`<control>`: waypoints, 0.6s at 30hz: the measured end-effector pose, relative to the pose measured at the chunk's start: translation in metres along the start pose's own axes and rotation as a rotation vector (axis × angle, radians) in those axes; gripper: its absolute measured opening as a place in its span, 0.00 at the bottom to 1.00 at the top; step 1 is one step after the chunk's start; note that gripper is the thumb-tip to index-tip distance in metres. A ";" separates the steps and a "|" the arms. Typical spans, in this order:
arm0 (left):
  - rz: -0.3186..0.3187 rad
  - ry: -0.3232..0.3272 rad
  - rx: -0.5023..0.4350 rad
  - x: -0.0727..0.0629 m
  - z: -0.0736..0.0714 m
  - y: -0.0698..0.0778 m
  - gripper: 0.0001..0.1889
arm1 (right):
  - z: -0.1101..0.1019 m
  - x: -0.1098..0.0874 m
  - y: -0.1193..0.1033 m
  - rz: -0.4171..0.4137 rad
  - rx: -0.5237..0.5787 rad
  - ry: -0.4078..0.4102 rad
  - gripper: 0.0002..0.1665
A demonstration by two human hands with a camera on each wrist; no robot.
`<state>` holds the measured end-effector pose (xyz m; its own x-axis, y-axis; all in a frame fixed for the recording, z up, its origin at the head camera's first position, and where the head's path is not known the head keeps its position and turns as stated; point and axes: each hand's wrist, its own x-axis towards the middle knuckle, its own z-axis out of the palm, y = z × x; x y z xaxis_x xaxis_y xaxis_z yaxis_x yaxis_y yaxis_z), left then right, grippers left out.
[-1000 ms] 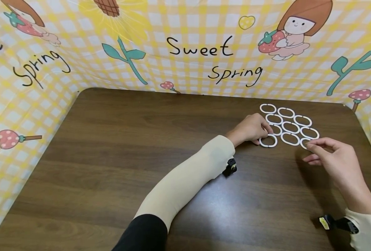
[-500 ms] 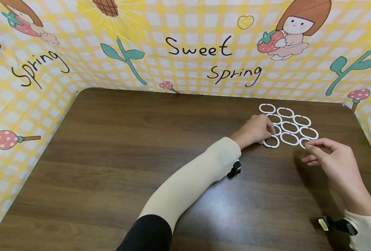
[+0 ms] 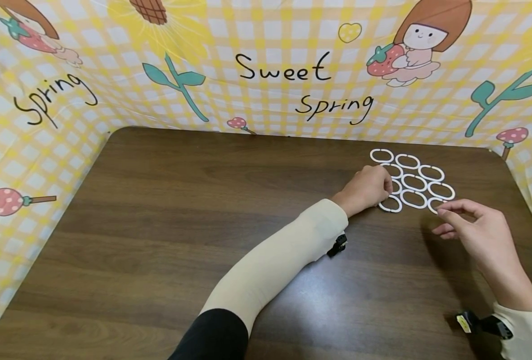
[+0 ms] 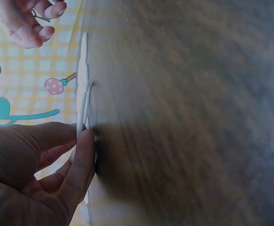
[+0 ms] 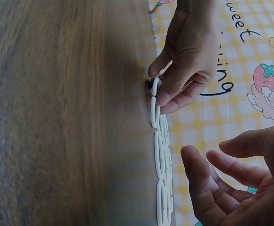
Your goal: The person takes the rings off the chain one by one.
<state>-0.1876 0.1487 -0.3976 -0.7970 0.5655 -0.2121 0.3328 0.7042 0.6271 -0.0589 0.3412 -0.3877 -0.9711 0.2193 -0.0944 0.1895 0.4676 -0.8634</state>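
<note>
Several white oval split rings lie flat in a close-set group at the far right of the table; the front middle ring (image 3: 414, 207) touches its neighbours. My left hand (image 3: 367, 187) is at the group's left side and pinches the front left ring (image 3: 391, 212) between thumb and fingers, its back part hidden by the hand. In the left wrist view, fingertips and thumb of the left hand (image 4: 57, 162) close on the edge of the white rings (image 4: 83, 66). My right hand (image 3: 482, 225) hovers by the front right ring (image 3: 430, 204). In the right wrist view, the right hand's loosely bent fingers (image 5: 197, 181) hold nothing.
The brown wood-grain table (image 3: 180, 200) extends to the left and front. A yellow checked cloth (image 3: 270, 110) with printed pictures and lettering stands along its back and sides. Each wrist carries a small black camera, such as the right one (image 3: 484, 322).
My left hand has moved a little to the right with the front left ring, closing the gap to the front middle ring. The right hand has stayed almost where it was.
</note>
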 end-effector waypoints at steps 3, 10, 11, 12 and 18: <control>0.009 0.007 0.027 0.000 0.001 -0.001 0.08 | 0.000 0.000 0.001 0.000 -0.003 0.000 0.05; 0.021 0.015 0.020 0.000 0.001 -0.002 0.09 | -0.001 0.000 0.002 0.002 -0.018 -0.001 0.05; 0.020 0.017 0.020 0.000 0.001 -0.002 0.08 | -0.001 0.000 0.002 0.002 -0.017 -0.002 0.05; 0.020 0.019 0.022 0.000 0.001 -0.002 0.08 | -0.001 0.000 0.002 0.001 -0.015 -0.003 0.05; 0.014 0.019 0.030 0.000 0.002 -0.003 0.06 | -0.001 -0.001 0.003 0.001 -0.012 -0.004 0.05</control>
